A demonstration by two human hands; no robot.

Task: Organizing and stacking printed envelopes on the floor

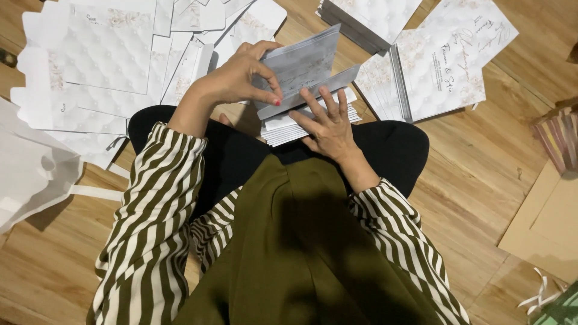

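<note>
Home floor workspace, wooden floorboards (469, 174), white card stacks (421, 72) spread around

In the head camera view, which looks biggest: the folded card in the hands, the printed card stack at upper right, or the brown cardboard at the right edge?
Largest to smallest, as they look:
1. Printed card stack
2. Brown cardboard, though the frame cuts it off, so its rank is unsure
3. Folded card, held by the left hand

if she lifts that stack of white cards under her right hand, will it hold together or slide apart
The stack of cards would probably fan out: its edges already sit staggered under the right hand. Each card looks thin but fairly stiff, since the one in the left hand stays flat. Likely light.
</note>
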